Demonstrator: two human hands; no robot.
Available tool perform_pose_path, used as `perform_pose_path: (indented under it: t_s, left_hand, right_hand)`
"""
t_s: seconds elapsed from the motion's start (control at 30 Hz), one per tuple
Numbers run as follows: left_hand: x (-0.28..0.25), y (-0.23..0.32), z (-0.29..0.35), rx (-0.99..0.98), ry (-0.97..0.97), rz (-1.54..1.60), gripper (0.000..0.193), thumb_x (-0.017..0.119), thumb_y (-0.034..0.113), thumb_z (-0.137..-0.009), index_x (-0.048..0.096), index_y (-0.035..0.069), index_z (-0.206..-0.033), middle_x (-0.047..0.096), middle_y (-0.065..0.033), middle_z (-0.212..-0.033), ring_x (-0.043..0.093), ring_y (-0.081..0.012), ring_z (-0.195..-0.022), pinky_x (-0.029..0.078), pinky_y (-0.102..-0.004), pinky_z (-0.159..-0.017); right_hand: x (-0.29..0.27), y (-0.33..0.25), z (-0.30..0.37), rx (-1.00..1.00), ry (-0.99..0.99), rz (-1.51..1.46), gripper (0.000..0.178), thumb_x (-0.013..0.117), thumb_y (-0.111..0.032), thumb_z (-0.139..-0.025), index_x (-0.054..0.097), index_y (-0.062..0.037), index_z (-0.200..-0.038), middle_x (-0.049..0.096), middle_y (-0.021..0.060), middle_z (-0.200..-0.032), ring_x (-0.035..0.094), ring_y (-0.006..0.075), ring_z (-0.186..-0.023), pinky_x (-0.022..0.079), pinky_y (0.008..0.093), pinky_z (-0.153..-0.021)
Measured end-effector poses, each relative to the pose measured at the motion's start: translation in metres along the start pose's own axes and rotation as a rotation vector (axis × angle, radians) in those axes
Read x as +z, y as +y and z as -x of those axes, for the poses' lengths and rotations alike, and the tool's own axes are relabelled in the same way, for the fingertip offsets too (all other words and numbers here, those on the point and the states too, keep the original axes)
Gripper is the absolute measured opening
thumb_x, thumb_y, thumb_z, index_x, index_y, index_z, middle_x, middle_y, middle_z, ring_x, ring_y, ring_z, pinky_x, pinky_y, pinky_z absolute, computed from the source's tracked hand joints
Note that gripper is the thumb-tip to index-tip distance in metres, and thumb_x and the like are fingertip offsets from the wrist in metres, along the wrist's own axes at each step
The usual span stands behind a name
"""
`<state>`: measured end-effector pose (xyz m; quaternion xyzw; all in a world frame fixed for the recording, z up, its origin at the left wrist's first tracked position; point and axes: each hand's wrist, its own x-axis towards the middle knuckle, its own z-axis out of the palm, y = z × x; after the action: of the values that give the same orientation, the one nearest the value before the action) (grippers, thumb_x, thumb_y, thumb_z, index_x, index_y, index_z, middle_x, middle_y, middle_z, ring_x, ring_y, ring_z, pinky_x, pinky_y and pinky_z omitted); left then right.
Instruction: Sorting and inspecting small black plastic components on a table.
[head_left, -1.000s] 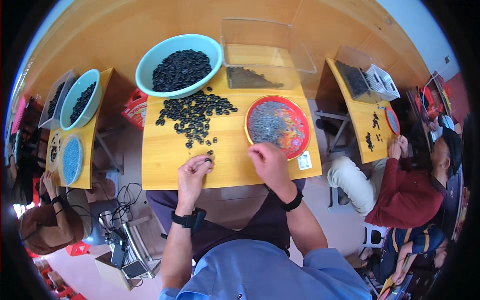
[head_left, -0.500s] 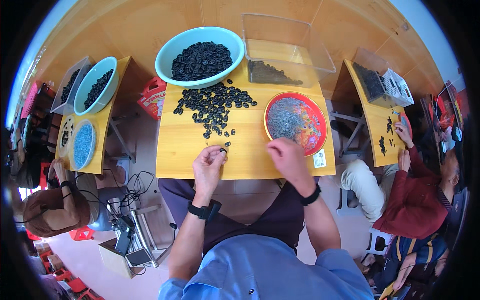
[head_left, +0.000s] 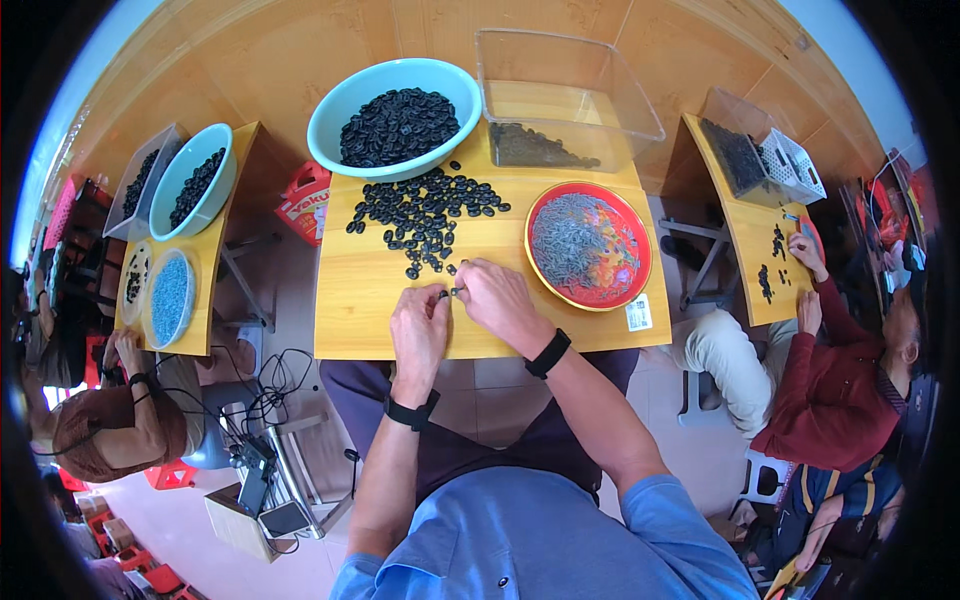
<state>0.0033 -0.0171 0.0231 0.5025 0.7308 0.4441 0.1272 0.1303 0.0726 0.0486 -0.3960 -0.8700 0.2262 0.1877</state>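
My left hand (head_left: pixel 418 325) pinches a small black oval part (head_left: pixel 443 294) between thumb and fingertips, just over the near part of the table. Right beside it, my right hand (head_left: pixel 494 297) has its fingers pressed together close to that part; what they hold is too small to make out. Beyond both hands lies a loose spread of similar black parts (head_left: pixel 428 215). To the right stands a round red tray (head_left: pixel 640 240) with a heap of thin grey metal pieces (head_left: pixel 568 240), which look like pins or screws.
A light-blue basin (head_left: pixel 470 120) full of black parts stands at the back of the wooden table (head_left: pixel 350 315). Next to it is a clear plastic bin (head_left: pixel 570 150) with more parts. People work at side tables left and right. Cables (head_left: pixel 275 395) hang at the lower left.
My right hand has moved left from beside the red tray to meet my left hand. The left hand keeps its black part in about the same place.
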Motion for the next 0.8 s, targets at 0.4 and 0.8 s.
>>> perform_pose_path:
  t_s: [0.4, 0.8]
  left_hand:
    - [-0.005, 0.029, 0.012, 0.095, -0.148, 0.243, 0.02, 0.068, -0.003, -0.087, 0.071, 0.0, -0.107, 0.071, -0.0133, -0.096, 0.067, -0.0174, -0.078, 0.054, -0.028, -0.071]
    - [0.008, 0.021, 0.017, -0.115, -0.331, 0.345, 0.015, 0.072, 0.001, -0.088, 0.072, -0.001, -0.103, 0.066, -0.0025, -0.088, 0.057, -0.0084, -0.075, 0.047, -0.0231, -0.07]
  right_hand:
    - [-0.02, 0.007, 0.032, 0.036, -0.001, -0.373, 0.007, 0.063, -0.001, -0.08, 0.062, 0.0032, -0.086, 0.069, 0.0229, -0.083, 0.067, 0.0399, -0.08, 0.051, 0.0488, -0.07]
    - [-0.031, 0.024, 0.061, 0.132, 0.182, -0.619, 0.007, 0.063, -0.006, -0.086, 0.064, 0.0004, -0.09, 0.069, 0.0186, -0.082, 0.068, 0.0355, -0.076, 0.053, 0.0418, -0.066]
